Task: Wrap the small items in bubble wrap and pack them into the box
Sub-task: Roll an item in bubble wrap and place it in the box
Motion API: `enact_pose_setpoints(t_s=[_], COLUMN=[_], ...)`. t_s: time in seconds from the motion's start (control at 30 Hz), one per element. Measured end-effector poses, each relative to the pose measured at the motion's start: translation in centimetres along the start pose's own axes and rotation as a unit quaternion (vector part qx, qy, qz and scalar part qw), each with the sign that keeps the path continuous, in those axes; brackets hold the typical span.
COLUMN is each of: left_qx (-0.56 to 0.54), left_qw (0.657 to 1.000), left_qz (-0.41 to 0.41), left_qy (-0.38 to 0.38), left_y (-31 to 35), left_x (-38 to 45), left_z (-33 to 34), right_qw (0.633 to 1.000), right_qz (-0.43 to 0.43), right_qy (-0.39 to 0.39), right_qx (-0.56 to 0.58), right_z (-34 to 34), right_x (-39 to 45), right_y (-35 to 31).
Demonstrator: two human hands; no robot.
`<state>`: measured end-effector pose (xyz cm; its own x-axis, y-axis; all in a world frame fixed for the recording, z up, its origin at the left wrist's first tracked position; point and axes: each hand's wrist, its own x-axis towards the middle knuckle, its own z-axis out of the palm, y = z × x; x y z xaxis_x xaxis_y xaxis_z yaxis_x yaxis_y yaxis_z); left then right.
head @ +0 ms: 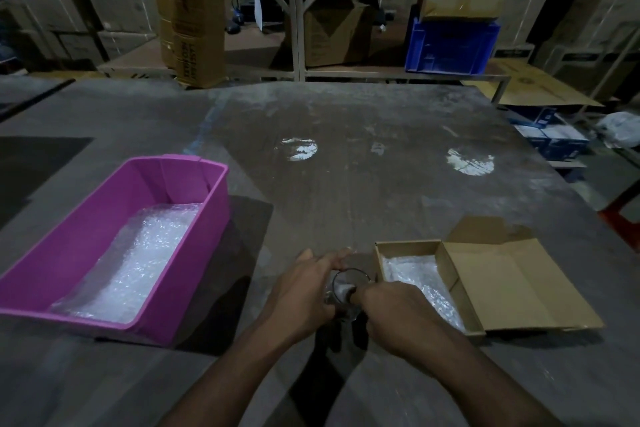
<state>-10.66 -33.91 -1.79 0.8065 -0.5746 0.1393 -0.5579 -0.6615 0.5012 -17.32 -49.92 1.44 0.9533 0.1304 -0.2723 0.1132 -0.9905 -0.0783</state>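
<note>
A small clear glass (348, 282) with a dark round rim stands on the grey table between my hands, with something pale inside its mouth. My left hand (306, 291) curls around its left side. My right hand (398, 308) grips it from the right, fingers at the rim. Just right of the glass lies an open cardboard box (407, 246) holding bubble wrap (420, 282), its lid (512, 284) folded flat to the right. A pink plastic tub (204, 218) at the left holds more bubble wrap (138, 260).
The grey table (346, 166) stretches far ahead with two bright light reflections. Behind it stand a tall cardboard carton (194, 10), a blue crate (450, 45) and stacked boxes. A red stool (623, 218) sits off the right edge.
</note>
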Motion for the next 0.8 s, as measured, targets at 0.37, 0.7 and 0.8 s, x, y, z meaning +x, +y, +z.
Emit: enact_pose_setpoints(t_s=[0.37, 0.7, 0.8], left_qx=[0.011, 0.021, 0.029], left_qw=[1.000, 0.999, 0.999], left_qz=[-0.005, -0.017, -0.011], left_qy=[-0.002, -0.017, -0.017], left_y=[0.5, 0.6, 0.5], left_x=[0.0, 0.0, 0.1], left_z=[-0.4, -0.7, -0.7], right_qw=[0.996, 0.989, 0.986], right_qz=[0.017, 0.056, 0.045], right_qy=[0.007, 0.102, 0.132], right_qx=[0.084, 0.087, 0.089], right_z=[0.0, -0.8, -0.3], right_x=[0.0, -1.0, -0.7], right_y=[0.3, -0.2, 0.9])
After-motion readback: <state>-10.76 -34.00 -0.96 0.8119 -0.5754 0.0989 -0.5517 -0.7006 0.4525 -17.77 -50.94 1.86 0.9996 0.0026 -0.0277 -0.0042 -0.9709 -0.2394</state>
